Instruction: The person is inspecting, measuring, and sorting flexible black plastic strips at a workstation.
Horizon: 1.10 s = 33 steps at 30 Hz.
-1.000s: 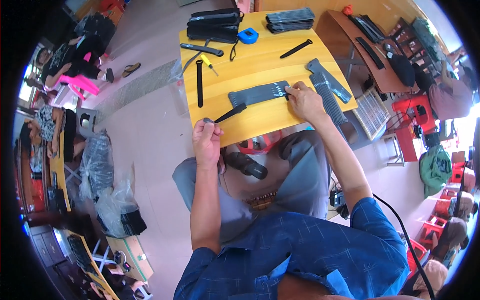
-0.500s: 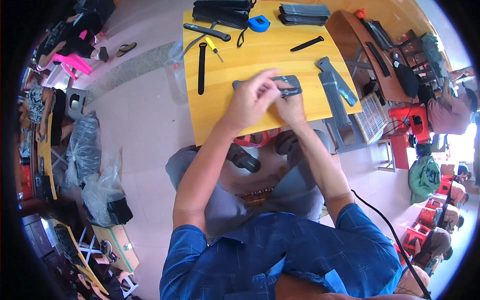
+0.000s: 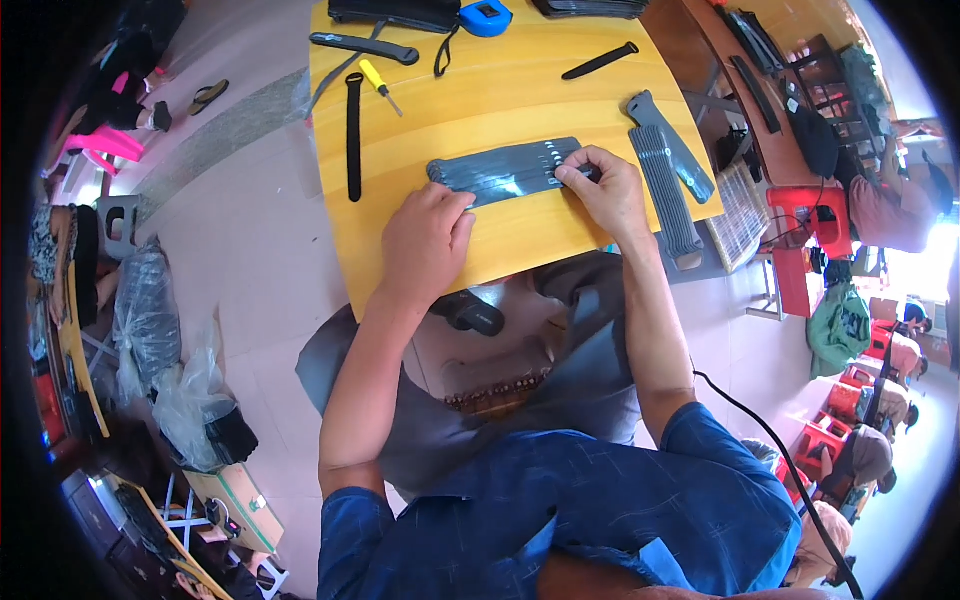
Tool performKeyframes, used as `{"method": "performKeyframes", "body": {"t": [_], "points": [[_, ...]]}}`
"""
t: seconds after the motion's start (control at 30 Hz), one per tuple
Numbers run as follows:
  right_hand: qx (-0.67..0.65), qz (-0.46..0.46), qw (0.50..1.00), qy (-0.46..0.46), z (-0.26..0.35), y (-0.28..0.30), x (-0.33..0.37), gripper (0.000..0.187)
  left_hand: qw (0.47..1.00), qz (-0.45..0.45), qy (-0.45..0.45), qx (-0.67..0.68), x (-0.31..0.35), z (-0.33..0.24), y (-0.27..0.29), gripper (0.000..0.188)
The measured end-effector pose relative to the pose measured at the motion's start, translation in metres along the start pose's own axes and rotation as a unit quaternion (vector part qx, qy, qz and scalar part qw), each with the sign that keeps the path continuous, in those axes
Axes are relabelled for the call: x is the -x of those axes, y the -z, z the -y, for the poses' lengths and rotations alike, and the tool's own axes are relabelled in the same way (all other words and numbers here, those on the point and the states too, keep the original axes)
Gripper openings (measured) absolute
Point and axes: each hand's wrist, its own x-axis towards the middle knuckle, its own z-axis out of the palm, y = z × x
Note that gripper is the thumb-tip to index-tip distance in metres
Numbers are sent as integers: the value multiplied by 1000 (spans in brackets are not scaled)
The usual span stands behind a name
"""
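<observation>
A flat, dark grey packet with a shiny plastic surface (image 3: 508,172) lies on the yellow table (image 3: 520,238) in front of me. My left hand (image 3: 428,238) rests at its left end with curled fingers, the fingertips at the packet's lower edge. At the other end, my right hand (image 3: 608,192) pinches the packet's right edge between thumb and fingers. Right of that hand lie a ribbed grey bundle of straps (image 3: 664,195) and a flat grey piece with a rounded end (image 3: 685,165). A black strap (image 3: 354,140) lies to the left.
Toward the far edge are a yellow screwdriver (image 3: 374,77), a blue tape measure (image 3: 486,18), a grey strap (image 3: 364,47), a short black strap (image 3: 600,61) and a black pouch (image 3: 395,12). A brown table (image 3: 722,75) and red stool (image 3: 810,212) stand at the right.
My hands were close together over the packet; now they are apart at its two ends, and the packet lies flat and more exposed. The whole view has shifted slightly.
</observation>
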Motion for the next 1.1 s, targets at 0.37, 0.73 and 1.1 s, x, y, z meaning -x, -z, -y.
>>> {"method": "performKeyframes", "body": {"t": [0.37, 0.73, 1.1], "points": [[27, -1, 999, -20, 5, 6, 1, 18, 999, 22, -6, -47, -4, -2, 1, 21], [1, -25, 1000, 5, -6, 7, -2, 17, 995, 59, -46, -73, -6, -18, -11, 29], [65, -47, 996, 31, -8, 8, -3, 18, 994, 70, -35, -70, -7, -20, -9, 29]]}}
